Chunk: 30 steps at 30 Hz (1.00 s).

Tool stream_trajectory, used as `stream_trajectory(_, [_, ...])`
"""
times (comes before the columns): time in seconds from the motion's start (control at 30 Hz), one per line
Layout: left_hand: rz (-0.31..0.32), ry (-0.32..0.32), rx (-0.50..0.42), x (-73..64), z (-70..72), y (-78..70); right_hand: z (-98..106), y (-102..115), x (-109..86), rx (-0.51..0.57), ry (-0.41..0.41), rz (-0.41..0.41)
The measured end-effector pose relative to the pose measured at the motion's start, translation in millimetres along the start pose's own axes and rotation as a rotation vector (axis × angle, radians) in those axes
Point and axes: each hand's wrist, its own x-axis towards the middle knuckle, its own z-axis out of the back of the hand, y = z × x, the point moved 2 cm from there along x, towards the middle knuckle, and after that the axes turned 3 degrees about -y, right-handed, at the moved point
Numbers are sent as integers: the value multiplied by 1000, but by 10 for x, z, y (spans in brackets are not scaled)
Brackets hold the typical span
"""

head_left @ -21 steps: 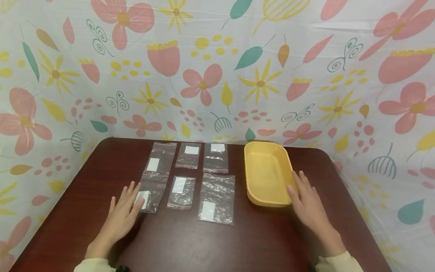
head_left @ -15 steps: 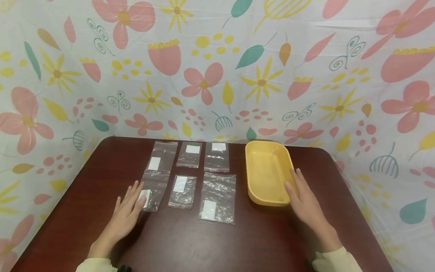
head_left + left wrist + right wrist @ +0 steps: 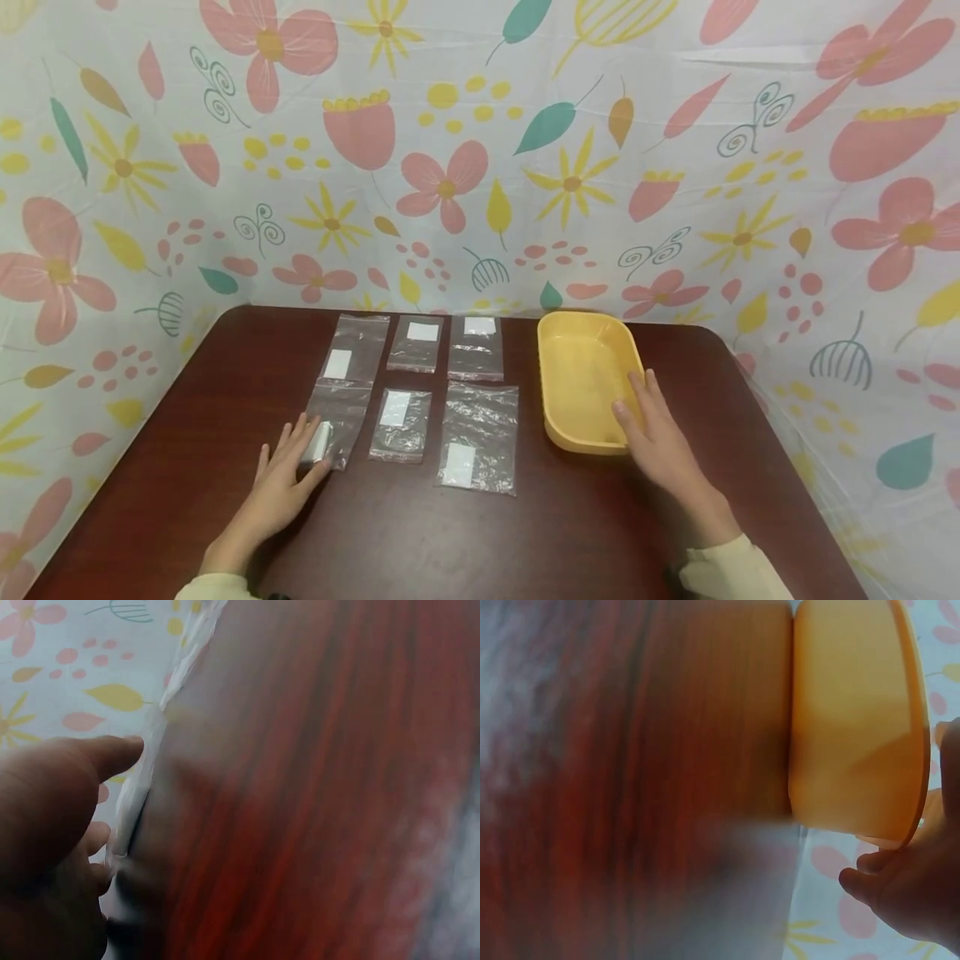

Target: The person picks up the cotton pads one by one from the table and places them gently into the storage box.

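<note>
My left hand (image 3: 283,485) reaches, fingers extended, to the near-left clear zip bag (image 3: 345,406). Its fingertips lie at a white and silvery piece (image 3: 322,441) on that bag, partly covering it; contact is hard to judge. In the left wrist view the left hand (image 3: 45,810) stands at the left, its thumb extended. At the near right side of a yellow plastic basin (image 3: 557,427) is my right hand (image 3: 667,450), fingers straight, the thumb in front of the rim. The right wrist view shows the right hand (image 3: 915,885) beside the basin's wall (image 3: 855,712).
Several more clear zip bags with white labels lie in two rows, among them a large front bag (image 3: 480,437), a small front bag (image 3: 400,425) and a back-left bag (image 3: 358,346). The dark red-brown table (image 3: 420,542) meets a flowered cloth (image 3: 450,108) behind.
My left hand has shifted slightly right, its fingers further over the near-left bag's white piece. My right hand has moved a little left over the basin's rim. The bags and basin look unmoved.
</note>
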Motion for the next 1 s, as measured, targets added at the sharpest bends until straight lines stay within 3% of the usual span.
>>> stream_trajectory(0.37, [-28,6,57,-11,-52,46,-59,-62,10,-33,0,28])
stream_trajectory(0.73, [-73,-44,74,-11,-52,4,-30,-121,17,-43,55,-53])
stream_trajectory(1.0, [-91,-81,55,-13,-56,-14,-33,-142,24,-50,48,-59])
